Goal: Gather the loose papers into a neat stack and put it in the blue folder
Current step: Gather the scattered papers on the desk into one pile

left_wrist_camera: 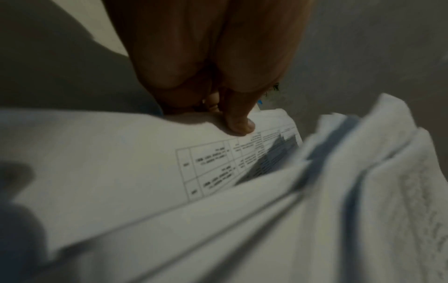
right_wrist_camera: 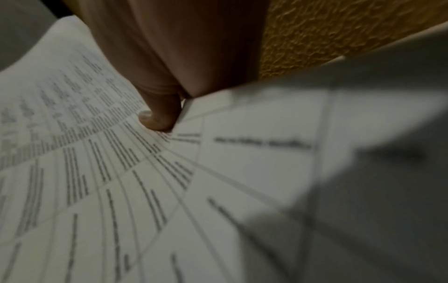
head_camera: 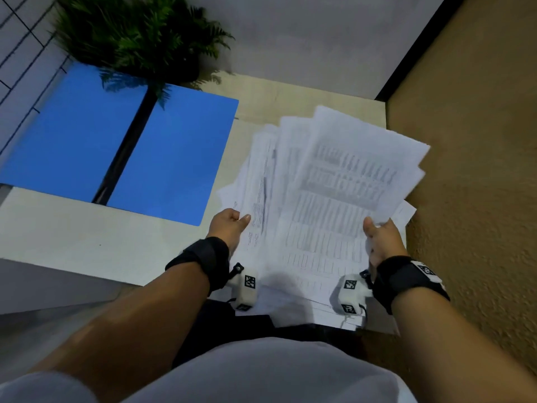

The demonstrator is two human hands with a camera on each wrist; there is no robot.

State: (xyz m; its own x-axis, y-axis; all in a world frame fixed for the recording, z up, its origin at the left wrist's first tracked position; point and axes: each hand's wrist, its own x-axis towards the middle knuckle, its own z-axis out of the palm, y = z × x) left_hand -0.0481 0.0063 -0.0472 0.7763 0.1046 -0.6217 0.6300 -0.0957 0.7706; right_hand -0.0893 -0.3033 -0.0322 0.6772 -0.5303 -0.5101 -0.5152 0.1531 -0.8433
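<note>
1. a blue folder [head_camera: 116,141] is lying open and flat on the pale table [head_camera: 72,237], well to the left of the papers, its dark spine running between the two blue covers
2. a green fern-like plant [head_camera: 136,33] is standing at the folder's far edge, its fronds hanging over the spine and casting a shadow on the blue
3. the left hand [head_camera: 229,228] is sitting to the right of the folder's near corner and pinching the left edge of the papers [head_camera: 319,205], thumb lying on top of the sheets; in the left wrist view the thumb [left_wrist_camera: 238,122] is pressing down on a printed table and the other fingers are curling under the sheets
4. the papers are fanning out unevenly to the right of the folder, several printed sheets overlapping at different angles and blurring at their far ends; whether their near edge is resting on the table or hanging just above it i cannot tell
5. the right hand [head_camera: 383,239] is gripping the right edge of the same papers, far from the folder, thumb on top; in the right wrist view the thumb [right_wrist_camera: 160,116] is pressing on the printed sheets [right_wrist_camera: 97,172], the other fingers being hidden beneath
6. a tan textured floor [head_camera: 479,170] is showing beyond the table's right edge, on the side away from the folder
</note>
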